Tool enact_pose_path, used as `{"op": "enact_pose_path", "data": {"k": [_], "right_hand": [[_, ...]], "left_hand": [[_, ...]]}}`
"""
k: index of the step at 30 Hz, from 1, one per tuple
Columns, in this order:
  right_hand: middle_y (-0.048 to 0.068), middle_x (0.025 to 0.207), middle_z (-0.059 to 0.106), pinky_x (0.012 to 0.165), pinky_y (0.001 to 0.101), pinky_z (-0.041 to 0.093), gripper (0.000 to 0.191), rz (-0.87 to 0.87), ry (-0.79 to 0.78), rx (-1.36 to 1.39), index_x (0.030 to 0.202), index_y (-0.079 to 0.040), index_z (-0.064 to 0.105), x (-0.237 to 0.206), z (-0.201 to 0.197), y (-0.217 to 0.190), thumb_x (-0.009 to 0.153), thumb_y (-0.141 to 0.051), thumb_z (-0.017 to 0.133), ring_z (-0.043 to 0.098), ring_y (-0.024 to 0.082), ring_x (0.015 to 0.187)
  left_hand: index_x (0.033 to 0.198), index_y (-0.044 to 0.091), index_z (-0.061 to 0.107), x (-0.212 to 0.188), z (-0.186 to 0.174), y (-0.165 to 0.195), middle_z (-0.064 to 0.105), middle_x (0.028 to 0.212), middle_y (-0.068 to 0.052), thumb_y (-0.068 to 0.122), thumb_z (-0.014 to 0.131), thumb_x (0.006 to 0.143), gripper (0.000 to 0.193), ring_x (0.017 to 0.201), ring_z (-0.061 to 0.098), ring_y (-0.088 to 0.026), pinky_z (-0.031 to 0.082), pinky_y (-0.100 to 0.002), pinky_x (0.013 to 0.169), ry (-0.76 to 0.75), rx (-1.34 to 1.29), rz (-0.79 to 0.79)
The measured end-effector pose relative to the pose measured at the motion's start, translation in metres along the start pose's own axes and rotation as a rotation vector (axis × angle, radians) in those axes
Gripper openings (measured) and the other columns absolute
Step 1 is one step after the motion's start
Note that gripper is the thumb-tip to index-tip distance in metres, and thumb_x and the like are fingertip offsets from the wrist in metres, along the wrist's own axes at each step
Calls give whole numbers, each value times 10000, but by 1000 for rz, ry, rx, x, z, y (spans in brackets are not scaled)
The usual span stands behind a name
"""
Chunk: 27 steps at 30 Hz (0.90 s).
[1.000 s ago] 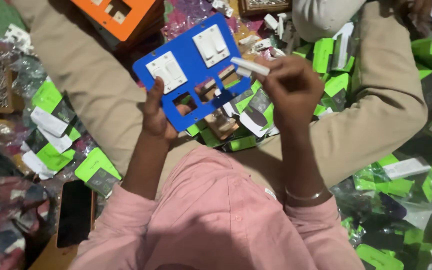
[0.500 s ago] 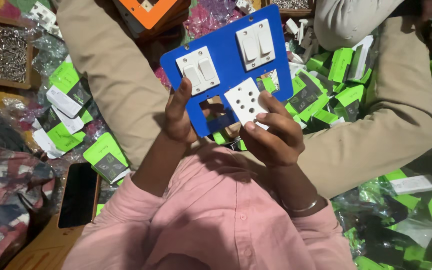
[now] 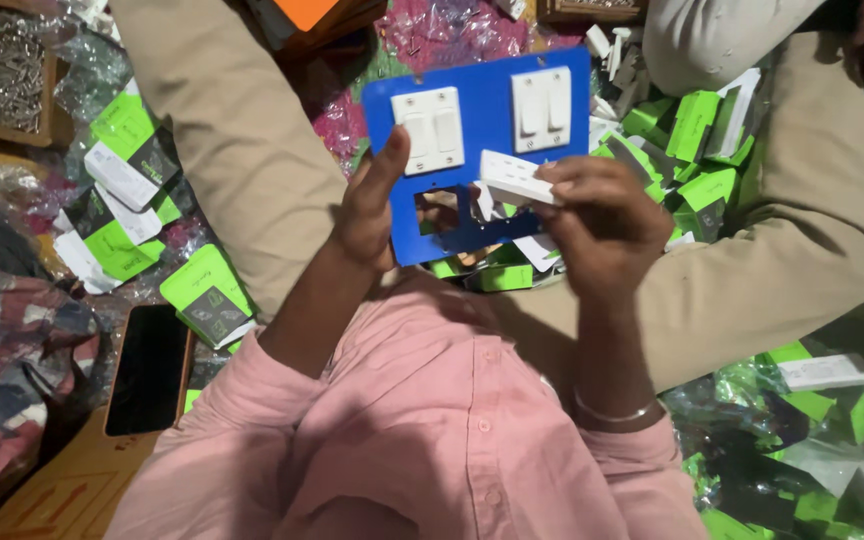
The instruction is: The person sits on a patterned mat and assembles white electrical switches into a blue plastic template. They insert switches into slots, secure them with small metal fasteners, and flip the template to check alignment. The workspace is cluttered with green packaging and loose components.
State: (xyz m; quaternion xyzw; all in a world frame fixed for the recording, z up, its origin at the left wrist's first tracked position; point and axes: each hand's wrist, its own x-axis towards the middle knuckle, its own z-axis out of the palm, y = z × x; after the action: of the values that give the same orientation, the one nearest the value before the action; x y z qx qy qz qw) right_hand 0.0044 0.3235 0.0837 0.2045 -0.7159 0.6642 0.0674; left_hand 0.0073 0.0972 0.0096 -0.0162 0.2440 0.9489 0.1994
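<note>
Left hand (image 3: 370, 212) grips blue switch plate (image 3: 482, 110) at frame centre — right hand (image 3: 597, 215) pinches white socket module (image 3: 514, 178) against plate's lower cutout.

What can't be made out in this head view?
- Front of the white socket module: tilted edge-on, partly covered by the right hand.
- Lower right of the blue plate: hidden behind that hand.
- Left hand: only the thumb side shows; fingers behind the plate.
- Screw tray: cut by the left edge.
</note>
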Motion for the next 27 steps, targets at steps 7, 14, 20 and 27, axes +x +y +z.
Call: {"op": "enact_pose_path", "data": {"k": [7, 14, 20, 27], "right_hand": [[117, 1176, 728, 946, 323, 596, 251, 62, -495, -122, 985, -26, 722, 15, -9, -12, 798, 141, 734, 729, 221, 1092], [110, 1274, 637, 784, 347, 532, 352, 100, -593, -444, 949, -113, 761, 18, 1, -22, 693, 126, 728, 650, 210, 911], [76, 1343, 659, 944, 392, 554, 365, 22, -601, -538, 1154, -88, 724, 18, 4, -22, 809, 31, 736, 656, 255, 1107], [66, 1341, 659, 909, 400, 522, 368, -55, -613, -637, 1120, -86, 711, 17, 17, -28, 840, -263, 871, 642, 276, 1049]], "left_hand": [[1396, 19, 515, 9, -3, -13, 689, 1228, -139, 413, 627, 1003, 567, 1051, 740, -201, 647, -369, 899, 27, -29, -212], [1338, 13, 539, 7, -1, -23, 676, 1135, -120, 336, 694, 1026, 475, 969, 726, -207, 630, -368, 832, -4, -62, -217], [1315, 10, 550, 8, 5, -24, 671, 1137, -119, 326, 702, 1002, 471, 981, 714, -196, 640, -374, 829, 110, -15, -139], [1326, 6, 550, 7, 7, -26, 668, 1166, -120, 385, 683, 1019, 505, 1021, 697, -191, 626, -366, 850, 101, 16, -63]]}}
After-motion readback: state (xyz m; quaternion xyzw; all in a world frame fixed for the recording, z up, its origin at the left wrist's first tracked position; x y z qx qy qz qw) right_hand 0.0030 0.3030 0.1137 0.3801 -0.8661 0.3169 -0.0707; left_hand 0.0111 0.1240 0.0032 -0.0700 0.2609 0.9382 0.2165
